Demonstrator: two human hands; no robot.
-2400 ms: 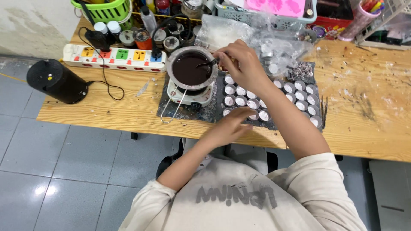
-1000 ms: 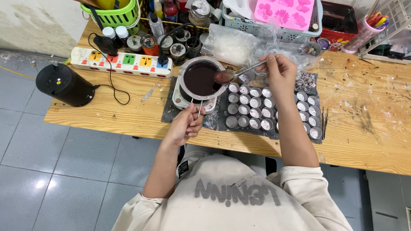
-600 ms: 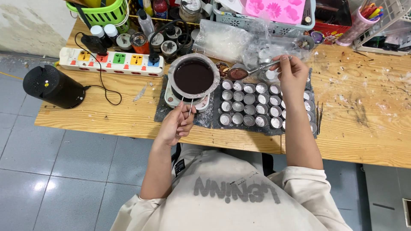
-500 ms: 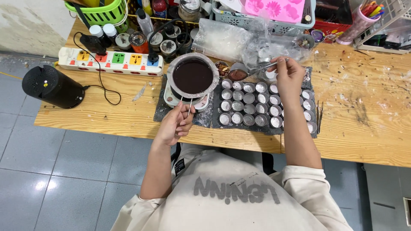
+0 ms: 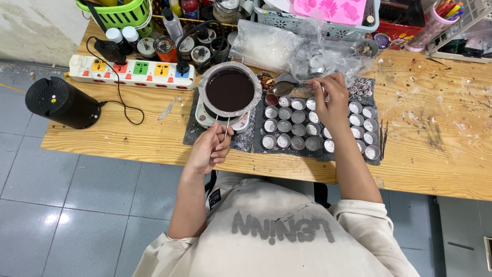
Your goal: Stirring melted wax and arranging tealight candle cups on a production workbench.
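A round metal pot [image 5: 229, 91] full of dark brown liquid sits on a small white hot plate [image 5: 202, 115]. My left hand [image 5: 210, 149] pinches the pot's thin wire handle at the table's front edge. My right hand [image 5: 330, 100] holds a metal spoon [image 5: 287, 88] with its bowl over the top left cups of a dark tray [image 5: 318, 123]. The tray carries several small round metal cups in rows; some look filled with dark liquid.
A white power strip [image 5: 133, 72] with coloured switches lies at the left, with a black cylindrical device [image 5: 61, 102] beside it. Jars, bottles, a green basket [image 5: 115, 13], clear plastic bags [image 5: 307, 48] and a pink mould [image 5: 330, 9] crowd the back of the wooden table [image 5: 435, 149].
My right hand carried the spoon from the pot rightwards over the tray of cups. My left hand moved from the tray's front edge to the pot's wire handle.
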